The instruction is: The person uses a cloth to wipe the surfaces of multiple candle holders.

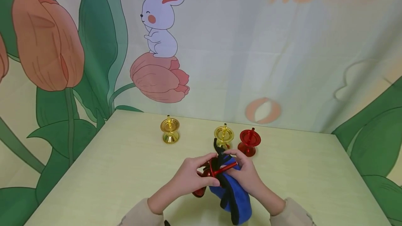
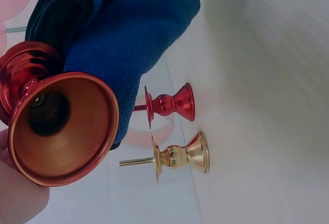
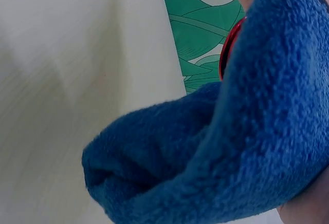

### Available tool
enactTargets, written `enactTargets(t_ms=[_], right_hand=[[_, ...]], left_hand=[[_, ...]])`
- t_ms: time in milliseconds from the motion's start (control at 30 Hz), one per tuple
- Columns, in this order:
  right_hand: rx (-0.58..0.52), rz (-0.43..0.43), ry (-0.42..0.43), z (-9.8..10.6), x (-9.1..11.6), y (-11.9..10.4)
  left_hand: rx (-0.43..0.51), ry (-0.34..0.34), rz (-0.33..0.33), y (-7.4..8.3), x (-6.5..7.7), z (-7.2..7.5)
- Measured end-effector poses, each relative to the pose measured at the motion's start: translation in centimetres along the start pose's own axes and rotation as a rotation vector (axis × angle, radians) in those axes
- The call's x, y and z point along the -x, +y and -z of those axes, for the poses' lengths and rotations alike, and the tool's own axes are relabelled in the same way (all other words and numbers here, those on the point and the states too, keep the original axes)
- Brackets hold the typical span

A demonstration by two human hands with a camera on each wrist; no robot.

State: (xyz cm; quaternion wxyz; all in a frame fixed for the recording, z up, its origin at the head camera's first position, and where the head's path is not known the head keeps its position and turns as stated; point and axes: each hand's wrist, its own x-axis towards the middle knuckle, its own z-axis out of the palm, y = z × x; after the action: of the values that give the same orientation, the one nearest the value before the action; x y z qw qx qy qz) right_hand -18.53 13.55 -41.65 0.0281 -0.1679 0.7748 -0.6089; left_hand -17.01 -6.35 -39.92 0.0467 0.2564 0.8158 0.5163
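Note:
My left hand point(image 1: 191, 175) grips a shiny red metal candlestick point(image 1: 208, 172), tilted so its thin spike points right and its hollow base faces down-left. In the left wrist view the candlestick's open underside point(image 2: 77, 147) faces the camera. My right hand point(image 1: 246, 175) holds a blue cloth point(image 1: 240, 194) with black edging against the candlestick, near the spike and dish. The cloth point(image 3: 257, 131) fills much of the right wrist view and hides most of the right fingers; only a bit of the red rim point(image 3: 227, 49) shows behind it.
Farther back on the pale table point(image 1: 125, 170) stand a gold candlestick point(image 1: 170, 132) at left, another gold one point(image 1: 224, 134) behind the hands, and a red candlestick point(image 1: 249, 142) right beside it. A printed curtain point(image 1: 220, 44) hangs behind the table.

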Motion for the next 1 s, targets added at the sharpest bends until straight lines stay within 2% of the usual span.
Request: enactTargets(t_ms=[100, 233, 500, 567, 767, 1000], right_hand=[[0.049, 0.026, 0.014, -0.1, 0.0, -0.1], [0.118, 0.033, 0.059, -0.2, -0.1, -0.2], [0.244, -0.021, 0.222, 0.7, -0.9, 0.1], [0.237, -0.049, 0.229, 1.0, -1.0, 0.3], [0.166, -0.116, 0.165, 1.4, -1.0, 0.7], [0.071, -0.144, 0.144, 0.6, -1.1, 0.1]], left_hand=[[0.043, -0.006, 0.03, 0.0, 0.0, 0.0], [0.072, 0.009, 0.03, -0.1, 0.1, -0.1], [0.149, 0.106, 0.05, -1.0, 0.1, -0.7], [0.183, 0.152, 0.066, -1.2, 0.1, -0.7], [0.25, 0.312, 0.06, -1.0, -0.1, -0.7], [0.256, 0.419, 0.039, -0.6, -0.3, -1.2]])
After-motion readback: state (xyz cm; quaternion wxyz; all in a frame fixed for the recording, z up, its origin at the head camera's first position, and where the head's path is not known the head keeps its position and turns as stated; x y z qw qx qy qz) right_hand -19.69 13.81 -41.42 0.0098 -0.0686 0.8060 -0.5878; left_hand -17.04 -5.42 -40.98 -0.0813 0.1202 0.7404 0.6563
